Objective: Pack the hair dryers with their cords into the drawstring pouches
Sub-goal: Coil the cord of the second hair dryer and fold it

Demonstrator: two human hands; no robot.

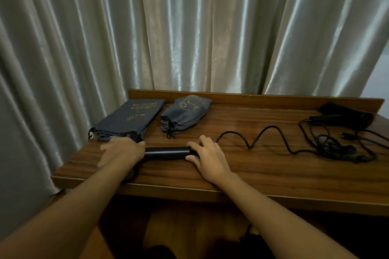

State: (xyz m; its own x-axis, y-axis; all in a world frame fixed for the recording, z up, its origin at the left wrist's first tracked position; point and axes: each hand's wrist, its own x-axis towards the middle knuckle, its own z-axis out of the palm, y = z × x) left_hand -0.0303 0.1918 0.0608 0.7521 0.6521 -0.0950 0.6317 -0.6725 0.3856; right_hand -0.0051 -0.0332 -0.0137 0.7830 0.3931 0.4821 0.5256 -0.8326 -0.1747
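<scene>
Black hair dryer (166, 153) lying flat on tabletop (242, 170), near front edge. Left hand (122, 151) blurred over dryer's head end, grip can't tell. Right hand (207, 156) curled around handle end. Cord (261, 136) snakes right. Flat pouch (130, 120) just behind left hand; filled pouch (185, 112) beside it. Second dryer (347, 115) far right, cord tangled.

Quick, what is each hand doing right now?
Left hand: grips the head end of the black hair dryer.
Right hand: fingers curled around the dryer's handle end, by the cord.
</scene>
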